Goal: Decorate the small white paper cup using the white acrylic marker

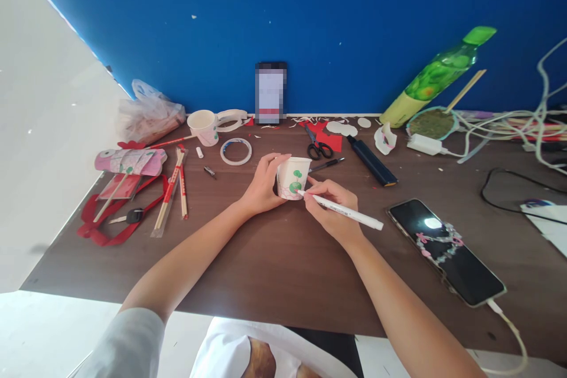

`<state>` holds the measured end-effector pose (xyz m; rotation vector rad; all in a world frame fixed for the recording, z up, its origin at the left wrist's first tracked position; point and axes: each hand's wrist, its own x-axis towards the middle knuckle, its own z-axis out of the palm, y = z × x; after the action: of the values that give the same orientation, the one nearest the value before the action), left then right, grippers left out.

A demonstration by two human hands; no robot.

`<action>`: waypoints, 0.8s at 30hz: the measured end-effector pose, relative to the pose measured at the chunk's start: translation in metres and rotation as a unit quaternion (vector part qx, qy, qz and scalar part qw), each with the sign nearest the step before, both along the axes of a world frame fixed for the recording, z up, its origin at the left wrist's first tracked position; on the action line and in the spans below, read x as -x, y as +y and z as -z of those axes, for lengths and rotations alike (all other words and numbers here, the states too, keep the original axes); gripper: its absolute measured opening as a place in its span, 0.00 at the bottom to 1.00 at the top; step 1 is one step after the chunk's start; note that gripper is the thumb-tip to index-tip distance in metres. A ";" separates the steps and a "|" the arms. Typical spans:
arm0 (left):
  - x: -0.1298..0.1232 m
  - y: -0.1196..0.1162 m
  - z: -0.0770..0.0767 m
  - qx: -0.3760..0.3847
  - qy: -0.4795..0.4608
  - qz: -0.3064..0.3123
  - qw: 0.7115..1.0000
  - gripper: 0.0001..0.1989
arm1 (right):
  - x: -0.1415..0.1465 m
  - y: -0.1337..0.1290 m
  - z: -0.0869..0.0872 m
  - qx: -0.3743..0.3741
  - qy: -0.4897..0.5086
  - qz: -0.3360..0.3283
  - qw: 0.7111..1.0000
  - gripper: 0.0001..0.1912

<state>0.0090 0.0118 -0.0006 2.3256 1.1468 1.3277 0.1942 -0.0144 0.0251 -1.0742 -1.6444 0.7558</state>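
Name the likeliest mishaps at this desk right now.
The pen tip meets the paper cup in the left hand; a slip could smear the drawing. Squeezing that thin cup might dent it. The charging cable hangs over the desk edge, so a snag could drag the phone off.

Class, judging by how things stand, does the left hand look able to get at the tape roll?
Probably yes: the tape roll lies close by and nothing seems to stand between them, though the left hand would likely have to let go of the paper cup.
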 end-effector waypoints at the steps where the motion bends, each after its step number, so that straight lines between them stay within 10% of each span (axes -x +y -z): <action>1: 0.000 0.000 0.000 -0.004 -0.002 0.001 1.000 0.41 | 0.000 0.000 0.000 -0.001 -0.002 0.000 1.000 0.05; 24: 0.000 0.002 0.003 -0.009 0.002 -0.009 1.000 0.41 | -0.001 0.006 0.004 0.016 0.070 -0.006 0.997 0.07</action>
<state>0.0087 0.0137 -0.0032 2.3372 1.1649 1.3465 0.1957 -0.0087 0.0209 -1.0107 -1.5257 0.8487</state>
